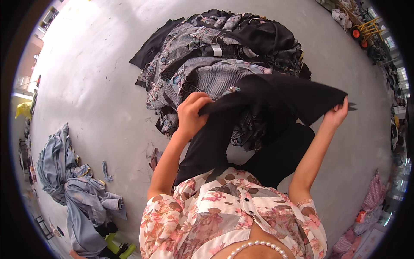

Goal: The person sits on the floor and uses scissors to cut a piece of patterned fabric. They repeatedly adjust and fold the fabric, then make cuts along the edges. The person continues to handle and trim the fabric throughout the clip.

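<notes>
A piece of black cloth (293, 93) is stretched between my two hands, over my knees and in front of the near side of a big heap. My left hand (192, 113) is closed on its left end, fingers curled over the fabric. At the far right corner, my right hand (337, 114) pinches the edge. Two dark pointed tips (352, 106) stick out beside the right fingers; what they belong to is hidden. The heap of patterned grey and black fabric (207, 75) lies on the floor, with a white label (217, 51) showing on it.
Light blue-grey cloth (86, 194) lies bunched on the grey floor (103, 99) at the left, by a bright green object (116, 247). Pink dotted fabric (374, 193) lies at the right edge. A yellow cart with red wheels (366, 32) stands far right.
</notes>
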The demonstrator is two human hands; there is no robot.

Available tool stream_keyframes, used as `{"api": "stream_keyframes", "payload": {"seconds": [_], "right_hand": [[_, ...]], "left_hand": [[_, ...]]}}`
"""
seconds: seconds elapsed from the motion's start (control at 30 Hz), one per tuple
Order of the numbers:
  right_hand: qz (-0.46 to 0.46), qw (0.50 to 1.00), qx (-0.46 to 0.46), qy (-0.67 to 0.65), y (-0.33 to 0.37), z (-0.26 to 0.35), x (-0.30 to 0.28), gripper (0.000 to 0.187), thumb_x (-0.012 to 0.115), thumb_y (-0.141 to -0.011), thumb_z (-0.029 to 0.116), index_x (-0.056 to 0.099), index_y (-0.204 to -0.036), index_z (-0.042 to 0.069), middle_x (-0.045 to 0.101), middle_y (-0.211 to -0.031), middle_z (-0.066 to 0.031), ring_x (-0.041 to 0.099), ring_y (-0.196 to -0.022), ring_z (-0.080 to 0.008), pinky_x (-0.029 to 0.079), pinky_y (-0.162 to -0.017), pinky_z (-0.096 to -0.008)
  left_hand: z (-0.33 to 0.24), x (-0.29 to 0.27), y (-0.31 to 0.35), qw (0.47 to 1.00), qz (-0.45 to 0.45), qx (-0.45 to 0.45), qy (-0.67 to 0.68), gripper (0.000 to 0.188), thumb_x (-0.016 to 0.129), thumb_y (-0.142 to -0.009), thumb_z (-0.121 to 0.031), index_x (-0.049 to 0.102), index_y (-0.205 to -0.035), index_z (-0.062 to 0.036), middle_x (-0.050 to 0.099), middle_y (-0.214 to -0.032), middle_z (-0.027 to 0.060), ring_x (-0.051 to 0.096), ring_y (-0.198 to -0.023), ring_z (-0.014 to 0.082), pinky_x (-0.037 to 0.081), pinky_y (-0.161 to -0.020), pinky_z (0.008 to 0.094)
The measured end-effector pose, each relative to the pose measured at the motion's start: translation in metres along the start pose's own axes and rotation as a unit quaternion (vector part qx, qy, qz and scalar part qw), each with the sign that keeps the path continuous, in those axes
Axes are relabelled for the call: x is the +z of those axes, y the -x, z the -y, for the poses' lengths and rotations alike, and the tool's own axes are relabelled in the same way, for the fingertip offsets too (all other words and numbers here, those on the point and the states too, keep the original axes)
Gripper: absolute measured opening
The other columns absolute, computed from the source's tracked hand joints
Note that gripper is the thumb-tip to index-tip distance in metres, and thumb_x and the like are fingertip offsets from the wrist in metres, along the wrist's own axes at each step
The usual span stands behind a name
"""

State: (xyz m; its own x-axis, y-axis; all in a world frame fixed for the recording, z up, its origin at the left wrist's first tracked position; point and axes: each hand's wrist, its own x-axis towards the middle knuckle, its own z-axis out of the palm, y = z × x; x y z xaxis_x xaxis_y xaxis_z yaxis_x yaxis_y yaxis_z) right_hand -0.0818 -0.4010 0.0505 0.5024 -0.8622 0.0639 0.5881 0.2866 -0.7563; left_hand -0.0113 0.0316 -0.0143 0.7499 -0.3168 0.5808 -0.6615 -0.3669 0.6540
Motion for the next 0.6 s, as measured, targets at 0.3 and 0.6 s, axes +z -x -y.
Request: {"api": "stream_keyframes", "payload": {"seconds": [0.3,0.6], "right_hand": [[-0.056,0.997,0.033,0.030,-0.044,-0.033,-0.011,0.020,0.059,-0.086,0.022,0.065,-0.091,0.004,0.067,-0.090,-0.0072,0.064,-0.081,-0.0219,0.054,-0.077,-0.0354],[0.349,0.925,0.076,0.130,0.020,-0.069,0.176,0.030,0.053,-0.094,0.023,0.057,-0.115,0.004,0.063,-0.115,-0.0134,0.063,-0.077,-0.0156,0.036,-0.045,-0.0238]], "left_hand": [[-0.058,-0.030,0.005,0.954,0.170,-0.047,0.244,0.032,0.064,-0.056,0.008,0.059,-0.087,-0.0027,0.063,-0.089,0.0106,0.064,-0.079,0.0250,0.049,-0.070,0.0301],[0.162,-0.133,-0.088,0.861,-0.225,-0.434,0.143,0.043,0.067,-0.084,-0.024,0.051,-0.120,-0.0078,0.064,-0.104,0.0030,0.063,-0.089,0.0187,0.053,-0.078,0.0401]]}}
